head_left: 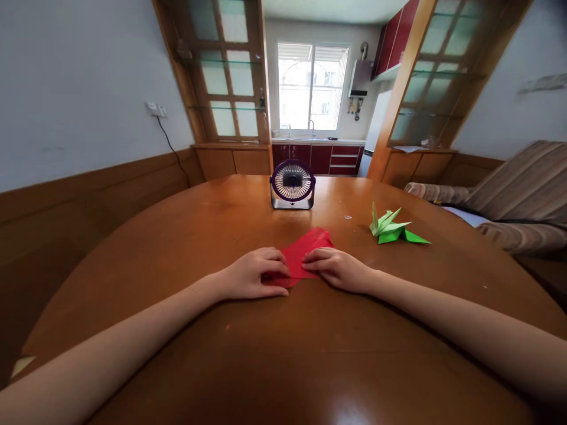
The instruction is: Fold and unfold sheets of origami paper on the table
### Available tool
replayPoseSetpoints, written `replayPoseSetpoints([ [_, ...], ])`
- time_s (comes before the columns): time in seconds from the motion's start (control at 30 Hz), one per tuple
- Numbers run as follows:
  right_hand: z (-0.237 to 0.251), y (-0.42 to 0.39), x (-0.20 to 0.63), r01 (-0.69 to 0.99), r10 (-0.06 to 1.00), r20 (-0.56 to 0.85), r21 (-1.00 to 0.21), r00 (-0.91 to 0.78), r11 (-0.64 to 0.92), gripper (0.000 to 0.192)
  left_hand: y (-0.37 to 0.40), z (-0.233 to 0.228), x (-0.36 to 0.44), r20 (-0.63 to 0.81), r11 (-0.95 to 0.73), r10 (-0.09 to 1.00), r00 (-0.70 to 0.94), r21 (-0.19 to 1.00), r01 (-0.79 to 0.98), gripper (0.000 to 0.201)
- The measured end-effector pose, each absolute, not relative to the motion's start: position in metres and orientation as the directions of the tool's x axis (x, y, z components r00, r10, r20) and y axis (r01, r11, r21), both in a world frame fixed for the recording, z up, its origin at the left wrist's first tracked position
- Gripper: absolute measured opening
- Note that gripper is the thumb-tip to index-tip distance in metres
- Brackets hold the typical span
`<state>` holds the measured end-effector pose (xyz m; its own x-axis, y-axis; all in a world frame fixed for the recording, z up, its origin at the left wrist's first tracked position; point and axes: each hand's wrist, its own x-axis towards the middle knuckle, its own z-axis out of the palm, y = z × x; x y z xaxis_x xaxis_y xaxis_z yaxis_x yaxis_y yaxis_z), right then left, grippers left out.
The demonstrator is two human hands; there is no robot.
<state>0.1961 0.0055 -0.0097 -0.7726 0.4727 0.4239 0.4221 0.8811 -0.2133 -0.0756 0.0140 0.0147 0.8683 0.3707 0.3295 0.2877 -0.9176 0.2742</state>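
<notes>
A white wall socket (155, 109) with a black cable sits on the left wall, above wood panelling. The left arm stretches across the round wooden desk (186, 236) from the lower left, and the left hand (250, 275) lies palm down, fingers (277, 260) curled loosely and pressing the near left edge of a red origami paper (308, 249). That folded sheet lies flat on the desk at centre, pinned between both hands, its far corner pointing toward a small purple desk fan (292, 184) standing upright behind it, well apart. No writing on the fan can be read. The right hand (339, 268) rests palm down, touching the paper's near right edge, fingers extended and pressing rather than gripping; its arm runs off to the lower right. Further right, a green origami crane (394, 227) sits on the desk, apart from the hands. A striped sofa (522, 195) stands beyond the desk's right rim.
</notes>
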Motion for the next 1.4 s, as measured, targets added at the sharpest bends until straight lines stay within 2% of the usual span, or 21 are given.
replayPoseSetpoints([
  [0.17, -0.011, 0.006, 0.197, 0.418, 0.462, 0.431, -0.198, -0.775, 0.886, 0.035, 0.011, 0.010, -0.072, 0.318, -0.966, 0.254, 0.913, 0.047, 0.252, 0.024],
  [0.27, -0.010, 0.006, 0.198, 0.417, 0.456, 0.444, -0.189, -0.772, 0.889, 0.034, 0.009, 0.008, -0.070, 0.359, -0.974, 0.215, 0.908, 0.007, 0.228, 0.025],
  [0.37, -0.008, 0.004, 0.197, 0.414, 0.456, 0.447, -0.194, -0.770, 0.889, 0.033, 0.007, 0.008, -0.069, 0.399, -0.967, 0.237, 0.886, 0.004, 0.256, 0.024],
  [0.47, -0.005, 0.000, 0.195, 0.422, 0.468, 0.450, -0.204, -0.761, 0.883, 0.031, 0.007, 0.007, -0.068, 0.430, -0.942, 0.328, 0.841, 0.081, 0.325, 0.025],
  [0.63, -0.001, -0.007, 0.189, 0.464, 0.510, 0.453, -0.218, -0.731, 0.859, 0.023, 0.011, -0.002, -0.064, 0.454, -0.830, 0.557, 0.695, 0.327, 0.452, 0.021],
  [0.73, -0.002, -0.009, 0.186, 0.482, 0.511, 0.468, -0.192, -0.721, 0.855, 0.020, 0.012, -0.005, -0.060, 0.422, -0.775, 0.630, 0.652, 0.404, 0.486, 0.018],
  [0.87, -0.005, -0.009, 0.186, 0.445, 0.433, 0.496, -0.101, -0.753, 0.890, 0.021, 0.012, -0.003, -0.057, 0.374, -0.729, 0.677, 0.634, 0.458, 0.508, 0.015],
  [1.07, -0.006, -0.005, 0.188, 0.352, 0.305, 0.430, 0.030, -0.849, 0.936, 0.031, 0.013, -0.004, -0.055, 0.266, -0.584, 0.779, 0.568, 0.637, 0.503, 0.017],
  [1.23, -0.005, -0.006, 0.189, 0.354, 0.302, 0.387, 0.070, -0.872, 0.933, 0.033, 0.021, -0.005, -0.057, 0.240, -0.541, 0.801, 0.548, 0.681, 0.494, 0.021],
  [1.4, -0.003, -0.008, 0.188, 0.383, 0.340, 0.348, 0.061, -0.874, 0.922, 0.034, 0.027, 0.000, -0.066, 0.268, -0.637, 0.717, 0.644, 0.627, 0.448, 0.019],
])
